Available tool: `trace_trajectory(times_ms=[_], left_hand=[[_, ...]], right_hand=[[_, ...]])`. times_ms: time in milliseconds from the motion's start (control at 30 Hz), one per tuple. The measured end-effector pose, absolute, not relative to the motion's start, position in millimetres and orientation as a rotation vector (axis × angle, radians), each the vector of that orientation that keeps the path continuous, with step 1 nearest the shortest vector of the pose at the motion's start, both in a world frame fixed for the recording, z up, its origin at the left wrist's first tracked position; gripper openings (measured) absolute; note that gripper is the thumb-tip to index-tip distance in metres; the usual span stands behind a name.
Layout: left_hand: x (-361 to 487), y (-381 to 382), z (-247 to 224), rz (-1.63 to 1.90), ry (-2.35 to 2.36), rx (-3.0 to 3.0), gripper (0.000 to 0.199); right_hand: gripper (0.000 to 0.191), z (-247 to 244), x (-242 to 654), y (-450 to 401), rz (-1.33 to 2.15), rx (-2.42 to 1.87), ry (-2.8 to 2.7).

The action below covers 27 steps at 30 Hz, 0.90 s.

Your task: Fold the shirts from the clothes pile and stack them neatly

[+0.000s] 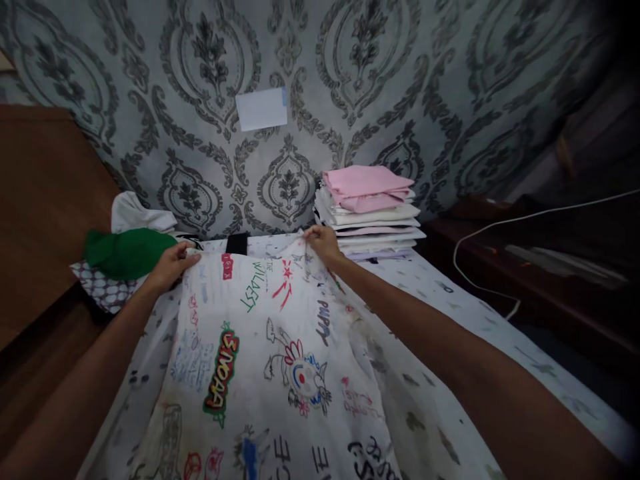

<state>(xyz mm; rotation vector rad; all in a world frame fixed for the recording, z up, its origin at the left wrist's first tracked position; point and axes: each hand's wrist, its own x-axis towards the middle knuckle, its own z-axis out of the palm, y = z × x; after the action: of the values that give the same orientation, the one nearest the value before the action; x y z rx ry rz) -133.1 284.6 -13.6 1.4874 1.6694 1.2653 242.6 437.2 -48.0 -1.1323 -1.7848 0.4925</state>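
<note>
A white cloth (260,347) with colourful drawings and lettering is spread towards me over a patterned white sheet. At its far left corner, my left hand (175,263) pinches the edge. The far right corner is pinched between the fingers of my right hand (323,243), slightly raised. Just behind my right hand stands a stack of folded clothes (373,223), with a pink folded garment (367,185) on top. The near end of the cloth runs out of view at the bottom.
Left of my left hand lie a green cloth (127,253) and a white-and-dark patterned cloth (107,287). A brown wooden panel (45,213) stands at the left. A white cable (465,267) hangs at the right. Patterned wallpaper (287,180) rises behind, bearing a white paper (262,110).
</note>
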Motion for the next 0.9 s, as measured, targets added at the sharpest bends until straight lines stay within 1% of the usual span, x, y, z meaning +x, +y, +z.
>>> trace_trajectory(times_ms=[100, 200, 267, 367, 467, 533, 600, 700, 767, 833, 900], left_hand=[[-135, 290, -26, 1.243, 1.805, 1.587, 0.042], [-132, 294, -47, 0.944, 2.102, 1.795, 0.031], [-128, 294, -60, 0.74, 2.266, 1.867, 0.026], [-121, 293, -67, 0.631, 2.362, 1.881, 0.024], [-118, 291, -62, 0.482, 2.423, 1.898, 0.026], [-118, 286, -57, 0.449, 2.426, 1.86, 0.031], [-118, 273, -56, 0.523, 2.377, 1.773, 0.04], [-115, 241, -59, 0.64, 2.268, 1.648, 0.056], [-111, 214, -61, 0.652, 2.236, 1.646, 0.062], [-106, 191, -62, 0.634, 2.245, 1.698, 0.061], [-102, 175, -61, 0.576, 2.277, 1.75, 0.055]], right_hand=[[0.026, -42, 241, 440, 0.352, -1.091, -1.859], [0.03, -57, 243, 433, 0.261, -1.207, -2.023], [0.029, -72, 243, 427, 0.286, -1.293, -2.095], [0.035, -84, 246, 415, 0.302, -1.405, -2.156], [0.042, -82, 257, 398, 0.289, -1.503, -2.162], [0.038, -78, 272, 379, 0.286, -1.579, -2.149], [0.033, -77, 290, 353, 0.28, -1.679, -2.144], [0.03, -76, 317, 310, 0.261, -1.793, -2.174], [0.027, -73, 328, 286, 0.284, -1.813, -2.217], [0.021, -68, 333, 272, 0.328, -1.811, -2.24], [0.013, -62, 334, 265, 0.38, -1.836, -2.214]])
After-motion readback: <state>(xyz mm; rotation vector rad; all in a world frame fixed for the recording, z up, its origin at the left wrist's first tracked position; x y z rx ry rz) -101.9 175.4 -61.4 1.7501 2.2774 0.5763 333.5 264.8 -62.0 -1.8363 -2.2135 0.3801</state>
